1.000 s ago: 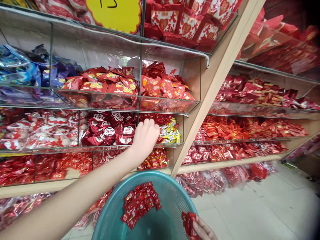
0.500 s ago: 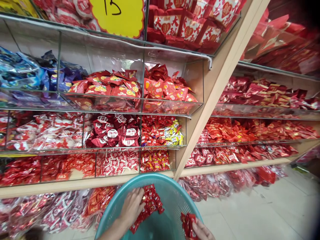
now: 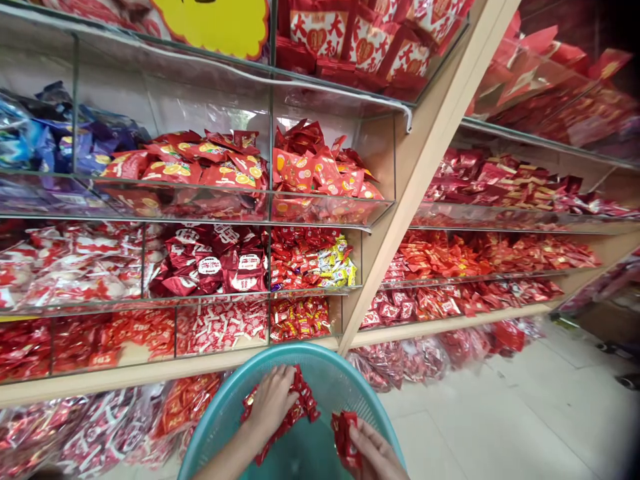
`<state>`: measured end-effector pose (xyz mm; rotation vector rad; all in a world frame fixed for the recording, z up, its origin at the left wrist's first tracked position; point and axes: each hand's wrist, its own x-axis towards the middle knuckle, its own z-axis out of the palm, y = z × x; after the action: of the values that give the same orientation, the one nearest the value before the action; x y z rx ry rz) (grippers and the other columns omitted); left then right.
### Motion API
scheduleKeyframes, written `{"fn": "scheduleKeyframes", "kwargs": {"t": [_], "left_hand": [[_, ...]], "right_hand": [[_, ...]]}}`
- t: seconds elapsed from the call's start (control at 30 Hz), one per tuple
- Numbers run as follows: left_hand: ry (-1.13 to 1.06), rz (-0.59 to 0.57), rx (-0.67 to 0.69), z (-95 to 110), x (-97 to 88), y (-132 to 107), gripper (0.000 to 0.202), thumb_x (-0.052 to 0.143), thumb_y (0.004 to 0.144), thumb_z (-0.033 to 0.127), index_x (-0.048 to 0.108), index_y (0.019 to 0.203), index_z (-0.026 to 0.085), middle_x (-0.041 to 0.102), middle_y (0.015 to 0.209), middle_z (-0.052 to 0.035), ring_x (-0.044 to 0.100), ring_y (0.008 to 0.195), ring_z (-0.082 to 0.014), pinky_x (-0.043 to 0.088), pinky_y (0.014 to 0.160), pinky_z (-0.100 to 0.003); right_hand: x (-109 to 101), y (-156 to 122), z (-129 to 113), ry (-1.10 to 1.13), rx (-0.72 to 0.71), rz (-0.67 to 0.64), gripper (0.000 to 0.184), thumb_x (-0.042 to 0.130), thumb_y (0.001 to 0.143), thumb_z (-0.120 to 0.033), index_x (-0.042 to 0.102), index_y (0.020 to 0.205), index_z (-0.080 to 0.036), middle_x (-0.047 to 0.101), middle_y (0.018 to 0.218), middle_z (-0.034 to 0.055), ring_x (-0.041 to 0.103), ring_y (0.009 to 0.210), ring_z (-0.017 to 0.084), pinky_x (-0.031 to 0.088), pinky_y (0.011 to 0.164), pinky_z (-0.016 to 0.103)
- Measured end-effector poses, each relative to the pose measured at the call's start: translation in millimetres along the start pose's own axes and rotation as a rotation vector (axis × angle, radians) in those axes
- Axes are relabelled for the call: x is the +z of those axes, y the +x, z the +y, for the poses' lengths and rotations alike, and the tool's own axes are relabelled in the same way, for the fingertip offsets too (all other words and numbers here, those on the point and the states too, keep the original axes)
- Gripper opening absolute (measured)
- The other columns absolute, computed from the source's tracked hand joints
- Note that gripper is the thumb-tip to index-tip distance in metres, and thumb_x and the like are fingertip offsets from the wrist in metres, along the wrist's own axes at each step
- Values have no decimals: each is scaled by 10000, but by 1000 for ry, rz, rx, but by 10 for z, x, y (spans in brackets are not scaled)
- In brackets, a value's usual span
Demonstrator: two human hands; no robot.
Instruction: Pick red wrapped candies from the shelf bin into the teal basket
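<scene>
A teal plastic basket with a perforated wall stands low in front of the shelves. Inside it my left hand has its fingers curled over a bunch of red-wrapped candies; its fingertips are partly hidden among them. On the basket's right side my right hand grips a smaller cluster of red-wrapped candies between thumb and fingers. The basket's bottom is partly hidden by my hands and the candies.
Glass-fronted shelf bins hold several kinds of wrapped sweets, mostly red. A slanting wooden upright divides the shelving. Clear bags of sweets lie under the bottom shelf board. Tiled floor extends at right.
My right hand has moved left and upward, farther into the basket, with its candies. My left hand stays over its bunch, shifted slightly. The view has moved a little to the right.
</scene>
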<state>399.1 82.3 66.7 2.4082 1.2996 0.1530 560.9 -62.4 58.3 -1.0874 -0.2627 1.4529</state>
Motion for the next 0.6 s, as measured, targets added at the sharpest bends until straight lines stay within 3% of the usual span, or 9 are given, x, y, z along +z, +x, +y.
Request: {"fn": "scheduleKeyframes", "kwargs": {"t": [0.13,0.23,0.33,0.4,0.47,0.6], "left_hand": [[-546,39,-7,213,65,-279,220,343,870,267,547,832,192,637,809,-31,593,774,-156,445,725,-262],[-785,-9,-70,255,295,-506,282,345,841,272,559,1010,201,655,912,-40,596,838,-158,456,737,-254],[-791,-34,-85,202,508,-646,390,439,791,304,513,1167,231,654,1065,-42,597,842,-155,475,735,-245],[-730,-62,-59,168,542,-679,520,526,720,277,468,1234,228,614,1178,-61,604,782,-149,494,734,-258],[-627,-85,-46,166,473,-682,597,578,653,237,467,1240,212,582,1228,-78,614,796,-162,503,757,-268],[-407,-104,-122,241,192,-673,453,583,685,287,553,1130,208,633,1136,-66,605,1000,-200,473,848,-257]], "right_hand": [[117,96,82,-27,18,-10,380,834,537,-425,686,795,-188,653,692,5,559,589,106,429,575,215],[161,153,205,-59,37,-10,374,832,533,-435,689,774,-188,658,687,4,548,574,98,418,567,208],[189,206,333,-66,38,-2,375,835,521,-445,691,748,-183,670,708,10,546,581,93,415,576,201],[226,244,390,-66,15,-9,384,840,505,-448,690,724,-170,653,662,10,534,567,95,414,565,204],[289,286,415,-96,-25,-35,399,845,489,-452,688,703,-154,620,597,7,511,540,97,411,547,213],[457,360,420,-214,-93,-71,431,842,463,-478,670,672,-142,599,578,3,486,505,100,413,533,238]]}}
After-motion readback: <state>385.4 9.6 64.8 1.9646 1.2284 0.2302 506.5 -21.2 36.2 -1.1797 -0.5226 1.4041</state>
